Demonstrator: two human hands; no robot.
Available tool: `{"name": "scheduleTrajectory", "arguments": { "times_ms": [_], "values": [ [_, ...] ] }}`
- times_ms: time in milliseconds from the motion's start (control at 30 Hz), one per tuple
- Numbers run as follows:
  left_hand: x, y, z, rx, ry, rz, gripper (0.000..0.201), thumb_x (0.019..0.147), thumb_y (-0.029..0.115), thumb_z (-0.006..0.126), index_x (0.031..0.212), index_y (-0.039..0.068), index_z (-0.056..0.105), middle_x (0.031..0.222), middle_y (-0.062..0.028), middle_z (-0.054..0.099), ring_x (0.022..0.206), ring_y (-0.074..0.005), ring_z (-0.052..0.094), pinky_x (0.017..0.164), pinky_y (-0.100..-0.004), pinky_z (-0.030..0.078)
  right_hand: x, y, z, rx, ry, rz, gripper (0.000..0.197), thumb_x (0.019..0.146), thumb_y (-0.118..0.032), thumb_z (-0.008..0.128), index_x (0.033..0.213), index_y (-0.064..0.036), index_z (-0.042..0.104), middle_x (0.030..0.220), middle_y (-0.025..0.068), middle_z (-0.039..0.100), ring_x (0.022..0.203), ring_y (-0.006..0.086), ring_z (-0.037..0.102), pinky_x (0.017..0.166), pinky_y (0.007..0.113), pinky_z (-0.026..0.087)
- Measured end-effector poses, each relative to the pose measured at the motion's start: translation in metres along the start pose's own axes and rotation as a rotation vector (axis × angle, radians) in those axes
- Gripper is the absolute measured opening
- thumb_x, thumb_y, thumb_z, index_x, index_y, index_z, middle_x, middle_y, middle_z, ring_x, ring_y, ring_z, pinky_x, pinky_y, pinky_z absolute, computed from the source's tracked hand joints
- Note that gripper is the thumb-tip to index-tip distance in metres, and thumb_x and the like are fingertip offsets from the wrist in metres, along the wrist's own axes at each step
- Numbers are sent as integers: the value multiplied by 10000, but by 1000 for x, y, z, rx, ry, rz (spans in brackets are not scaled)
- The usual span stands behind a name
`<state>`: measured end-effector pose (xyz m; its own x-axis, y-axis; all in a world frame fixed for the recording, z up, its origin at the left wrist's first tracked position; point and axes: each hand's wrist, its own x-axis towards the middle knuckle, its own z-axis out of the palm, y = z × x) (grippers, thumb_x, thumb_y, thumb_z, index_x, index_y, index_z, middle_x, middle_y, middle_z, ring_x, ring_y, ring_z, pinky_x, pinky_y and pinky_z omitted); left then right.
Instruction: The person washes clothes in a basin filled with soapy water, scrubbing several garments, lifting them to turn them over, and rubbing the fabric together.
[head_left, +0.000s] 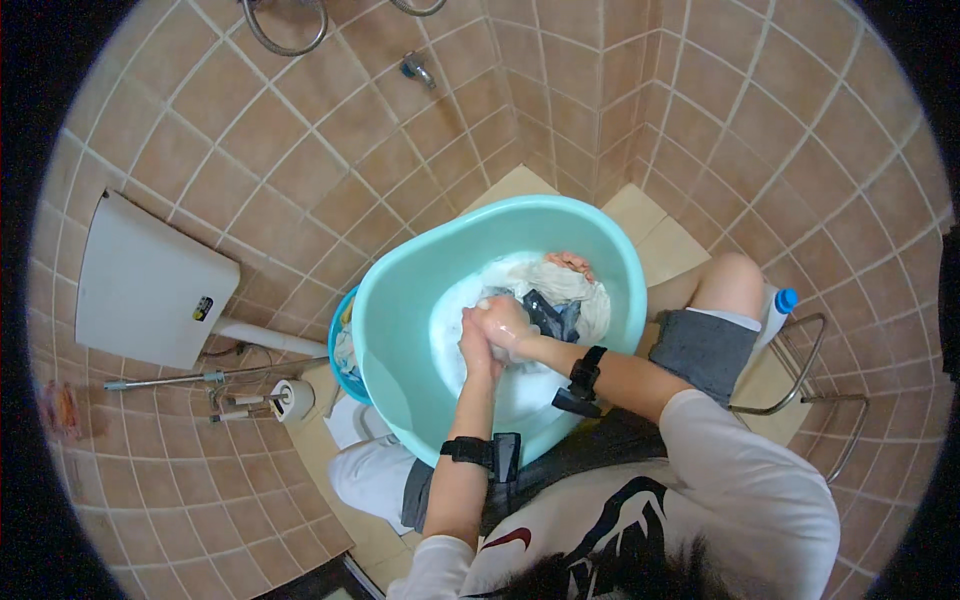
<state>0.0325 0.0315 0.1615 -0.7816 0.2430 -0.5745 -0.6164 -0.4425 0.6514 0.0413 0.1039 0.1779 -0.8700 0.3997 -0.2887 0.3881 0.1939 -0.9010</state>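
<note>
Over a large turquoise basin (400,260) my two hands are pressed together, fingers bent. My left hand (477,347) lies against my right hand (505,325), which looks wet. What they grip between them, if anything, is hidden. Foamy white water (455,330) fills the bottom of the basin. Right beside my right hand sits a dark blue-grey cloth (550,313), partly in the water. A whitish wet garment (595,310) is bunched on its right, and a pinkish-orange cloth piece (570,262) shows at its far end.
A smaller blue tub (345,375) with clothes stands left of the basin. At the right are a white bottle with a blue cap (785,301) and a metal-tube frame (815,370). A tap (417,70) juts from the tiled wall; a white cistern (155,280) hangs at left.
</note>
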Motion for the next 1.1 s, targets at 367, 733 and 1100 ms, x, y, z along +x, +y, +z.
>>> {"name": "scheduleTrajectory", "arguments": {
  "times_ms": [367,733,1100],
  "values": [
    [46,74,-76,835,89,112,549,832,478,455,1059,-17,529,888,-147,595,780,-243,586,630,-351,470,25,3,21,139,-470,14,547,804,-519,463,1056,-35,499,985,166,550,884,277,562,683,401,498],
    [30,283,-152,1162,695,1051,461,802,448,528,835,-11,545,757,-235,591,733,-387,568,655,-399,440,63,75,57,3,-867,486,537,818,-445,526,1150,-33,430,1025,114,502,843,225,559,599,359,530],
    [155,201,-302,1314,559,286,746,734,493,599,1200,-61,416,1081,-234,546,979,-321,550,675,-437,476,81,169,125,-590,-1107,205,485,794,-273,554,1189,-42,394,1116,126,502,877,266,554,720,390,507]
  ]
}}
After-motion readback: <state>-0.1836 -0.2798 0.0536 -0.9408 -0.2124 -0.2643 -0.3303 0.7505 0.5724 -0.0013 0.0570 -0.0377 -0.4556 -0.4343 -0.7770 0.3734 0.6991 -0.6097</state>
